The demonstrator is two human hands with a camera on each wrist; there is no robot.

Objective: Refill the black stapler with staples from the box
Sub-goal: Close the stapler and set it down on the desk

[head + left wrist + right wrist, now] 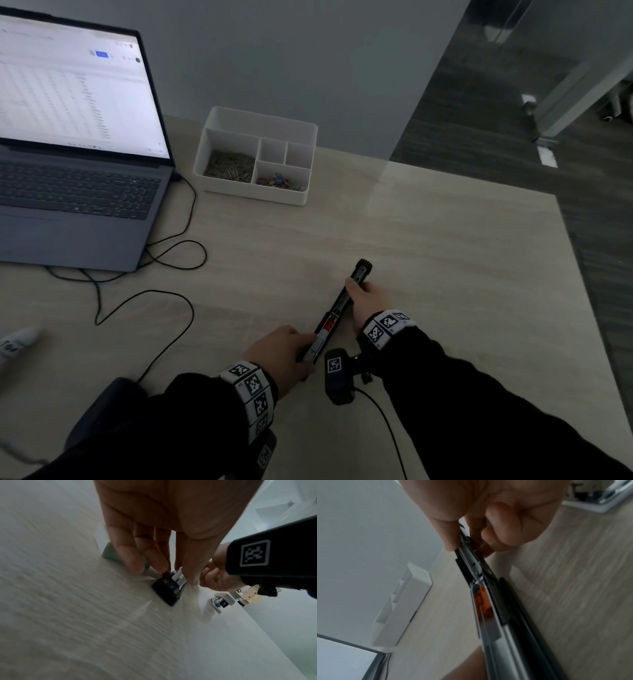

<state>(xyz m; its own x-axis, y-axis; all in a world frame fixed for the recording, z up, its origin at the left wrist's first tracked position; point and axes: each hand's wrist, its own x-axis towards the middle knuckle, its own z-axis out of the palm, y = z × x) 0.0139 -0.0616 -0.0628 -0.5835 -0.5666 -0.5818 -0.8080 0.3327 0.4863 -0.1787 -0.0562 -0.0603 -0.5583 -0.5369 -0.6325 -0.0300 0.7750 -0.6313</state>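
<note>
Currently the black stapler (337,313) is found lying opened out flat on the wooden desk (445,246), stretched in a long line running from near the person up and to the right. Its metal staple channel is exposed, with an orange pusher block (483,601) seen partway along the rail. Whether any staples sit in the channel cannot be told.

The item is judged rigid and moderately light, of hard plastic over steel. The hinge and the sprung pusher are judged the weak points: the two halves may swing or snap together if released carelessly. The smooth shell is judged likely to slide on the desk, so hold is best taken on the sides of the body at both ends, clear of the open channel.

The near end is grasped by the left hand (281,353), thumb and fingers pinched on either side of the rail, as confirmed in the left wrist view. The far half is grasped by the right hand (368,298), thumb on one flank and curled fingers on the other. The stapler is thus held down between both hands.

A white compartmented box (255,157) stands well apart, up and to the left beside the laptop (78,144); one compartment holds a pile judged to be staples (229,165). A white stapler (221,600) lies near the right wrist.
</note>
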